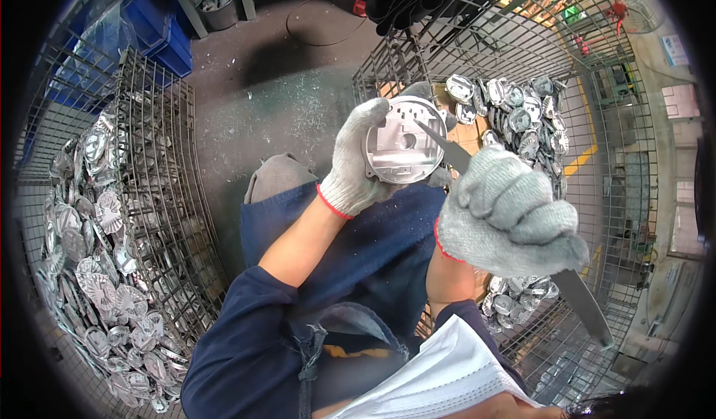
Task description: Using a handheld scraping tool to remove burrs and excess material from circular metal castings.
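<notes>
My left hand, in a grey knit glove with a red cuff edge, grips a round silver cast-metal housing by its rim. The housing's recessed face is turned up, showing a central hole and several small slots. In a matching glove, my right hand is closed in a fist around a long flat metal blade. Its pointed tip is over the housing's face near the slots; whether it touches cannot be told. The blade's other, blunt end sticks out below the fist at the lower right.
A wire cage at the left is heaped with silver castings. Another wire cage at the right holds more castings and cardboard. Blue bins and a bucket stand at the far left.
</notes>
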`<state>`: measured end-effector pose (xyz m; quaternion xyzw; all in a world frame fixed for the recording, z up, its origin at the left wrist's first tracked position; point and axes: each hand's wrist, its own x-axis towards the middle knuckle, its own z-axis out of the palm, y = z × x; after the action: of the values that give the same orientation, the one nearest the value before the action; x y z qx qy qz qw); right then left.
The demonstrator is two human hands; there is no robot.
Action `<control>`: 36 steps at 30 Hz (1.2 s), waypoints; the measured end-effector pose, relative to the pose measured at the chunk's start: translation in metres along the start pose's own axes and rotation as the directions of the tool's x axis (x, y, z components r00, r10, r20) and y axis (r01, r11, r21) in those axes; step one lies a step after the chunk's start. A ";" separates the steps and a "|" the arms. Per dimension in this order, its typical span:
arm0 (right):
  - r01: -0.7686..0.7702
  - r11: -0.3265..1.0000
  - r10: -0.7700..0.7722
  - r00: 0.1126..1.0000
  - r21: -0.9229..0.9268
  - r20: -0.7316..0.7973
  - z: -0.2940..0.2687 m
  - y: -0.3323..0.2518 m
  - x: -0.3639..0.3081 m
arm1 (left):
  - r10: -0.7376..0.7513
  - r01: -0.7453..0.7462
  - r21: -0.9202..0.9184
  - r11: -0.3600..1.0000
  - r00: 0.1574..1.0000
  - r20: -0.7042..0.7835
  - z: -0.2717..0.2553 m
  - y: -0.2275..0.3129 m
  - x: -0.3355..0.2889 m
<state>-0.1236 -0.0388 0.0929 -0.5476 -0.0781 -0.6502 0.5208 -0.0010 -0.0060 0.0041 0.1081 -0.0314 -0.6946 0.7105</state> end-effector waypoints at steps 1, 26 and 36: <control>-0.004 1.000 0.004 1.000 0.010 -0.006 0.001 0.003 0.000 | -0.016 0.018 0.048 0.999 0.999 -0.040 0.000 0.001 0.000; 0.074 0.988 -0.069 0.997 -0.137 0.042 0.015 -0.006 -0.009 | -0.002 0.001 0.037 0.999 1.000 0.020 0.002 -0.002 0.005; -0.027 0.999 0.024 0.997 0.045 0.077 0.001 0.001 0.010 | -0.040 0.040 0.036 0.999 0.999 0.015 0.002 0.006 -0.004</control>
<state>-0.1208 -0.0448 0.1000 -0.5607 -0.1059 -0.6203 0.5382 0.0042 -0.0021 0.0075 0.1159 -0.0473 -0.7089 0.6942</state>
